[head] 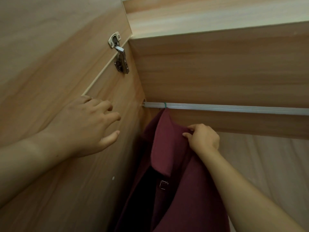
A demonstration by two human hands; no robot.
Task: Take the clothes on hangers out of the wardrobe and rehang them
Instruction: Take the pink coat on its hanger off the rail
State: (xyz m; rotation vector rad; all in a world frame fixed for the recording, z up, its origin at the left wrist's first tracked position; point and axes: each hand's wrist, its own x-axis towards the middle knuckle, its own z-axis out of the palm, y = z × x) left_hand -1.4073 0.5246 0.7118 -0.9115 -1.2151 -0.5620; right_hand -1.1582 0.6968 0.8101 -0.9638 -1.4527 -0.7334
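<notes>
A dark red coat (168, 148) is hanging at the far left end of the wardrobe's metal rail (234, 108), carried by a hanger of which only the green hook (165, 105) is showing over the rail. The coat is sitting right beside the wardrobe's left side panel (100, 173), with a small metal buckle (163, 184) showing lower down on its front. The right hand (203, 138) is pinching a fold of the coat's cloth near the shoulder, thumb and fingers curled around it, just below the rail.

The left hand (88, 124) is reaching along the side panel with its fingers spread wide and holding nothing; whether it is pressing on the wood cannot be told. Above it a metal hinge (120, 56) is joining the open door (41, 47) to the side panel. A wooden board (217, 64) is running across above the rail, and the wardrobe's pale back wall (267, 164) is showing to the right of the coat.
</notes>
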